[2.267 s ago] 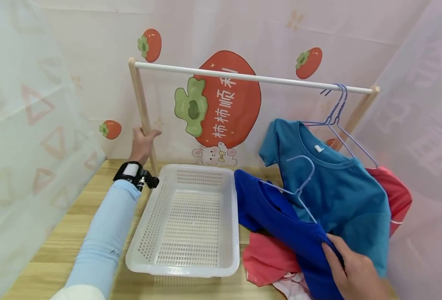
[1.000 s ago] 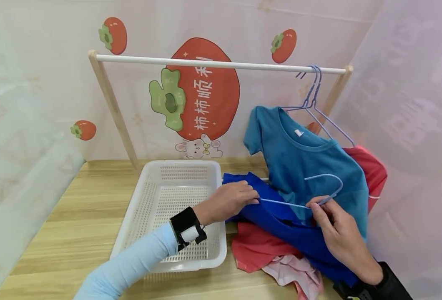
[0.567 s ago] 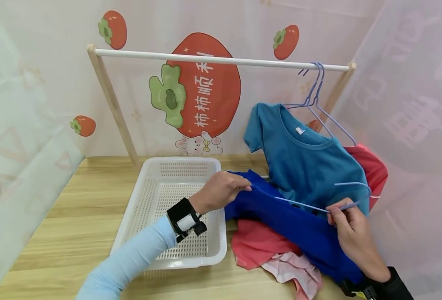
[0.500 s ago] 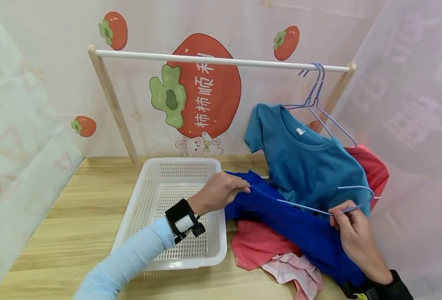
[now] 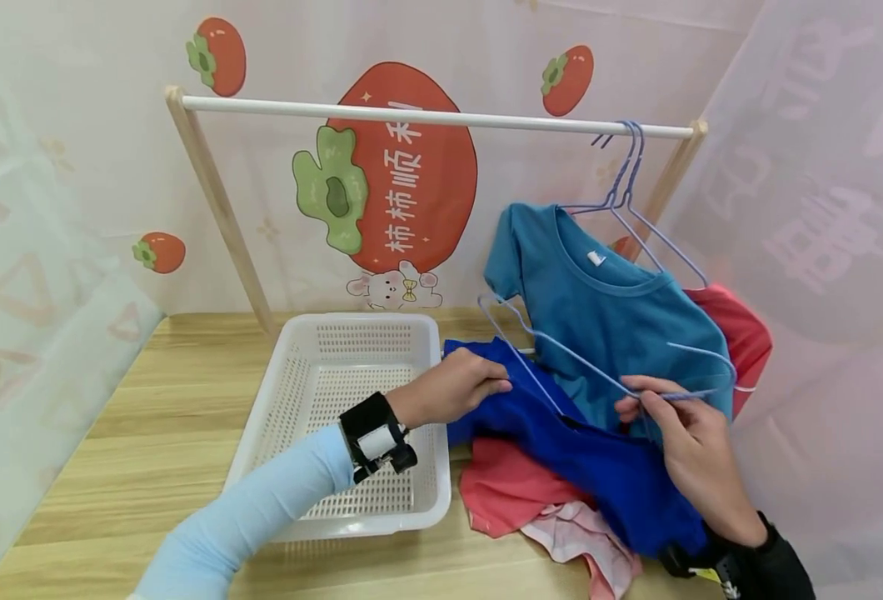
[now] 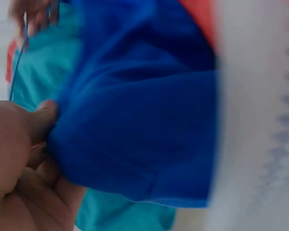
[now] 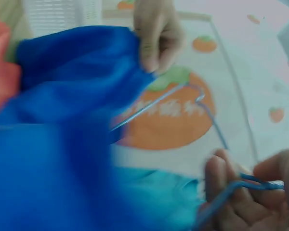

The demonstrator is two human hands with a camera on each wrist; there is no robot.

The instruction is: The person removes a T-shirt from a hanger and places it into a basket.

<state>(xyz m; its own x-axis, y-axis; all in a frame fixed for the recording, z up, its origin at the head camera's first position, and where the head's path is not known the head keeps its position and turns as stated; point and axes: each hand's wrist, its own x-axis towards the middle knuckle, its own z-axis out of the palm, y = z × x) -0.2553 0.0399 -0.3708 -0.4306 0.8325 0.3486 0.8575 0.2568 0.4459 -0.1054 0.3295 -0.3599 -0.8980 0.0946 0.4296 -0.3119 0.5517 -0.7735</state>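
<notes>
My left hand (image 5: 449,387) pinches the upper left part of a royal-blue shirt (image 5: 554,454); in the left wrist view, thumb and fingers (image 6: 45,118) grip the cloth's edge. In my right hand (image 5: 689,437) is a light-blue wire hanger (image 5: 576,354), held at its neck below the hook. One arm of that hanger stands out above the shirt, its notched end near the left hand. Its lower bar runs down to the shirt's neck opening; the far arm is hidden. In the right wrist view, the fingers (image 7: 216,173) curl about the hanger's neck.
A white perforated basket (image 5: 441,492) stands left of the shirt. Behind, a rack with a white rail (image 5: 299,108) bears a teal T-shirt (image 5: 599,308) and a red garment (image 5: 745,342) on hangers. Coral cloth (image 5: 512,483) and pink cloth (image 5: 584,542) lie under the blue shirt.
The left hand has gone from the rack's post to the blue shirt. The right hand moved from the shirt to the hanger's neck; the hanger's left arm has come out of the shirt.
</notes>
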